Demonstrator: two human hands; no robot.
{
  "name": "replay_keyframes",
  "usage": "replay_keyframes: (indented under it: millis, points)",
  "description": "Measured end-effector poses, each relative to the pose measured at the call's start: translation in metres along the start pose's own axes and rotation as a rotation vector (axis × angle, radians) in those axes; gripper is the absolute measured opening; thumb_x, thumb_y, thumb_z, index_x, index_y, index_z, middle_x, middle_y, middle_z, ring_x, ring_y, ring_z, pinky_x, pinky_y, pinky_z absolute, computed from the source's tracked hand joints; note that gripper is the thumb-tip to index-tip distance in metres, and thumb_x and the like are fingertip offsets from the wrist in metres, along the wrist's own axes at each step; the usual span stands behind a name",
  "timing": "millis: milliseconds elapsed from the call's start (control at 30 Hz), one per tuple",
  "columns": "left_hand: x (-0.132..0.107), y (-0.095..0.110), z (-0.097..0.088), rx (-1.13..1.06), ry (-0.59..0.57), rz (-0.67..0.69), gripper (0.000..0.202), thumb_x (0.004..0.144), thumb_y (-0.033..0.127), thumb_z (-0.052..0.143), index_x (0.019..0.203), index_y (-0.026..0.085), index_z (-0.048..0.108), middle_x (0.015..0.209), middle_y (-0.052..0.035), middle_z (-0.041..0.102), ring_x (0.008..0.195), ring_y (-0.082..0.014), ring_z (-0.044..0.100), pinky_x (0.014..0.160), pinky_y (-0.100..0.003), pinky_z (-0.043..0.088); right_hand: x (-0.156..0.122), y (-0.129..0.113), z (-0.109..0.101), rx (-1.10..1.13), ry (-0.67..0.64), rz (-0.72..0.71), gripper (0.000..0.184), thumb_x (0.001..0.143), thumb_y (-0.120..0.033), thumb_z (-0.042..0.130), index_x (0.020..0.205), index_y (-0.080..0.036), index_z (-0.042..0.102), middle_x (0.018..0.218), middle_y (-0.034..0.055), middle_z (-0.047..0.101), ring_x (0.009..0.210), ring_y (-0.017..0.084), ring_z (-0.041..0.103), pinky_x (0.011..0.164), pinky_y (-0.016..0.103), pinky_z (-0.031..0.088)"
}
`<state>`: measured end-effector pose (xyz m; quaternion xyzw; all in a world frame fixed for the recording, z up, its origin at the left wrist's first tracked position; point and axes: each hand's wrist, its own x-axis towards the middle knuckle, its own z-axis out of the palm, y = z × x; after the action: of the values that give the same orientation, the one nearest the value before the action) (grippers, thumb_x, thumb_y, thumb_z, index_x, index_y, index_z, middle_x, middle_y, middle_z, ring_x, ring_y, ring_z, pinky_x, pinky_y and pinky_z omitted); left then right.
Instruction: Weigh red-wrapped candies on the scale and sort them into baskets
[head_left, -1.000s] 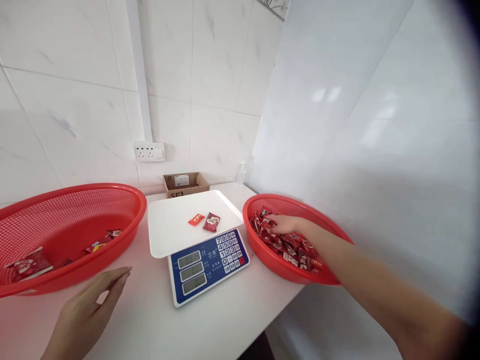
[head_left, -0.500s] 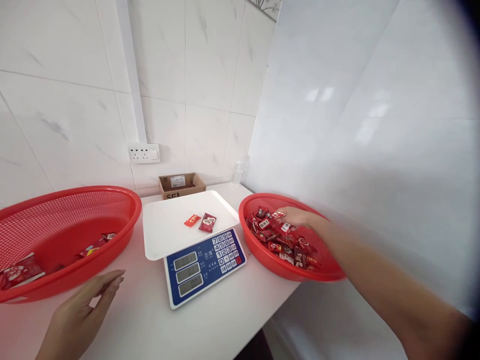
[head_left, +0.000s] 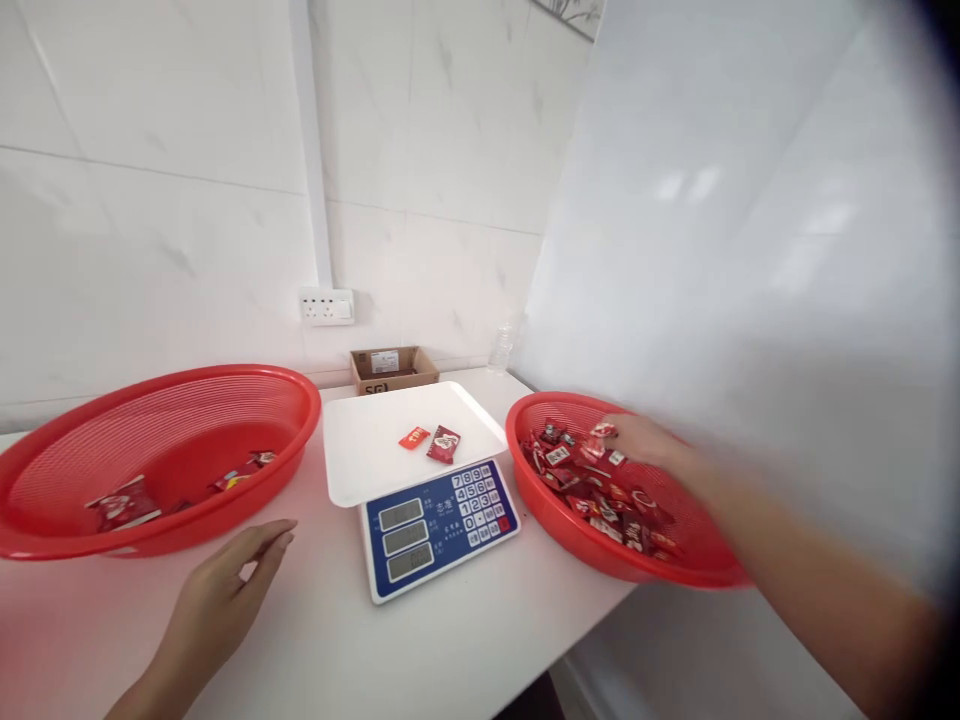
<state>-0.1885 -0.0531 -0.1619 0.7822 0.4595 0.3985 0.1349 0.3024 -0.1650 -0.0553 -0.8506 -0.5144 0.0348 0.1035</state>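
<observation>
My right hand (head_left: 637, 440) reaches into the right red plastic basket (head_left: 570, 545), its fingers closed on a red-and-white packet (head_left: 602, 431) above a heap of small red packets (head_left: 600, 490). My left hand (head_left: 236, 575) is over the table in front of the left red basket (head_left: 300, 470), thumb and fingertips together with nothing visible in them. Between the baskets is a digital scale (head_left: 442, 515) with a white tray (head_left: 375, 430). On that tray lie a small orange-red packet (head_left: 414, 438) and a dark red packet (head_left: 443, 445).
Several packets, one a larger red packet (head_left: 127, 503), lie in the left basket. Behind the scale stands a cardboard box (head_left: 395, 372); a clear plastic container (head_left: 501, 348) is by the wall corner. A socket panel (head_left: 327, 307) is on the tiled wall. The white table (head_left: 450, 640) ends at the lower right.
The view has turned left, so everything sits further right in the picture. My right hand, with the packet in its fingers, has shifted slightly within the right basket. My left hand keeps its pinched shape.
</observation>
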Motion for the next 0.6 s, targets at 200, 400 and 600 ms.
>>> replay_keyframes:
  millis: [200,400,600]
  points:
    - [-0.002,0.013,-0.004,-0.036,-0.035,0.006,0.029,0.08,0.044,0.046,0.087,0.022,0.064,0.082,-0.0028,0.07,0.068,-0.0149,0.065,0.052,-0.019,0.05,0.007,-0.094,-0.016,0.267,0.041,-0.178,0.012,0.08,-0.028,0.053,0.075,-0.018,0.056,0.076,0.0049,0.067,0.064,0.016,0.06,0.052,0.022,0.043]
    - [-0.003,0.012,-0.005,-0.043,-0.044,0.007,0.029,0.081,0.042,0.045,0.089,0.022,0.063,0.084,-0.0033,0.07,0.07,-0.0156,0.064,0.055,-0.022,0.051,0.007,-0.195,0.019,0.344,-0.203,-0.394,0.006,0.077,-0.024,0.056,0.078,-0.018,0.057,0.071,-0.0003,0.063,0.051,0.01,0.055,0.039,0.018,0.038]
    - [-0.003,0.012,-0.006,-0.042,-0.061,0.015,0.026,0.084,0.039,0.043,0.09,0.022,0.062,0.084,-0.0031,0.069,0.07,-0.0152,0.063,0.056,-0.023,0.051,0.023,-0.222,0.027,0.123,-0.02,-0.429,0.007,0.079,-0.021,0.055,0.084,-0.019,0.059,0.086,0.0023,0.066,0.074,0.014,0.06,0.057,0.02,0.04]
